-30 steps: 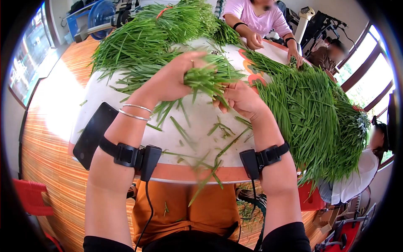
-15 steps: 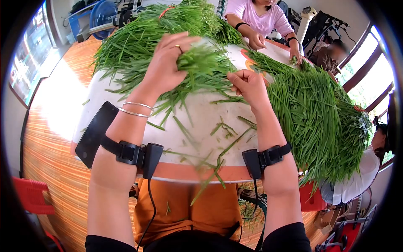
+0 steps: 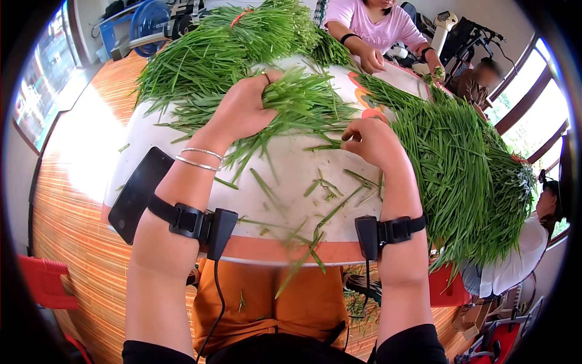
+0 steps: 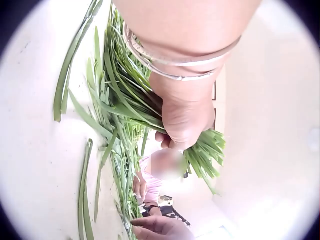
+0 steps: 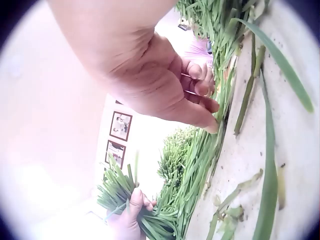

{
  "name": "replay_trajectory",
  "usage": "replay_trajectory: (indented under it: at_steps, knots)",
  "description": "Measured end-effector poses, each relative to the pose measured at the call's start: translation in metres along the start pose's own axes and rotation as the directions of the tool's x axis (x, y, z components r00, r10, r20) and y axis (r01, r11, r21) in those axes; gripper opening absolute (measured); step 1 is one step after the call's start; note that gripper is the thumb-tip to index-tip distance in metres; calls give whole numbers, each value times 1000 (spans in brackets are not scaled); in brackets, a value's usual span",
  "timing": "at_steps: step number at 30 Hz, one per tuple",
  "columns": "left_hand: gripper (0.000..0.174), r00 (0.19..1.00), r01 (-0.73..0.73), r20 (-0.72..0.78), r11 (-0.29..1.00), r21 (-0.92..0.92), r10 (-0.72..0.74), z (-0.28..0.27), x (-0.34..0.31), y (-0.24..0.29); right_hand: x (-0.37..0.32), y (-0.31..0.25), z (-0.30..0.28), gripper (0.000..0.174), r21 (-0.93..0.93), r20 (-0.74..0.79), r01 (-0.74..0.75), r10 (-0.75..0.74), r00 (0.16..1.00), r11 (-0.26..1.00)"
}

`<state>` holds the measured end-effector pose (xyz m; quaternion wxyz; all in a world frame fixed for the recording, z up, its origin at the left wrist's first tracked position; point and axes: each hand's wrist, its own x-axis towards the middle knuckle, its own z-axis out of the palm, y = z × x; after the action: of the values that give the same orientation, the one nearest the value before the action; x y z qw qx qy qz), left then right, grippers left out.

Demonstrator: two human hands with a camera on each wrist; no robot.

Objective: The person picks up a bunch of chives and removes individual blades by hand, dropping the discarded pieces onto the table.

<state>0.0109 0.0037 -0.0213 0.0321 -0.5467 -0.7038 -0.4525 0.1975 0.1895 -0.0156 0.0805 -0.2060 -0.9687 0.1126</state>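
Both forearms reach forward. Left hand (image 3: 242, 112) (bangled wrist) curls tight round a bunch (image 3: 303, 100); right hand (image 3: 374, 141) nearer, curled knuckles-up, pinching a leaf (image 3: 324, 146).

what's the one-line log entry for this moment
left hand: grips leaf bunch | right hand: pinches loose leaf | table: scattered leaves

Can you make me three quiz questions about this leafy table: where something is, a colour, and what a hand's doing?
1. Where's the phone? A on the leaves; B on the edge of the table; C on the floor.
2. The top of the person across the table is: A pink; B blue; C black.
3. The left hand is: A lying flat; B holding the phone; C gripping a bunch of leaves.
B, it lies on the white rim; A, plainly pink; C, it wraps the bunch.
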Motion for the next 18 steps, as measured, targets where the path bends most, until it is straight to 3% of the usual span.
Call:
replay_trajectory:
  at_steps: [3,4,5,7,10,11,12,13,15,16,18]
  knots:
    - [39,998,-22,-65,1000,9,22,3,2,-8,0,5,4,19,-67,-5,35,-36,999,997]
    - [42,998,44,-53,999,8,-43,3,3,-10,1,5,4,19,-67,-4,34,-34,999,997]
    - [46,993,109,-42,994,8,-109,3,3,-11,2,1,3,19,-67,38,-6,8,999,998]
    - [47,996,69,-58,997,-21,-70,3,2,-10,4,1,1,19,-68,78,-44,49,996,997]
    - [47,990,100,-114,990,102,-88,3,3,-12,7,5,0,19,-16,101,-2,4,995,1000]
    - [47,987,99,-131,993,67,-90,3,4,-14,6,3,-3,19,309,170,1,-56,984,951]
    - [47,985,98,-147,995,32,-92,3,5,-15,5,1,-6,19,600,214,-23,-133,968,800]
    - [47,985,97,-146,995,31,-92,3,4,-15,3,-3,-11,19,600,214,-24,-131,968,800]
    - [46,978,129,-167,991,31,-122,3,5,-15,-2,-12,-21,16,758,326,-124,-207,923,641]
    - [46,978,128,-168,991,31,-121,3,5,-16,-3,-11,-22,16,757,325,-123,-207,923,642]
    - [47,976,82,-207,995,57,-69,3,5,-18,-3,-7,-21,16,832,328,-84,-364,871,548]
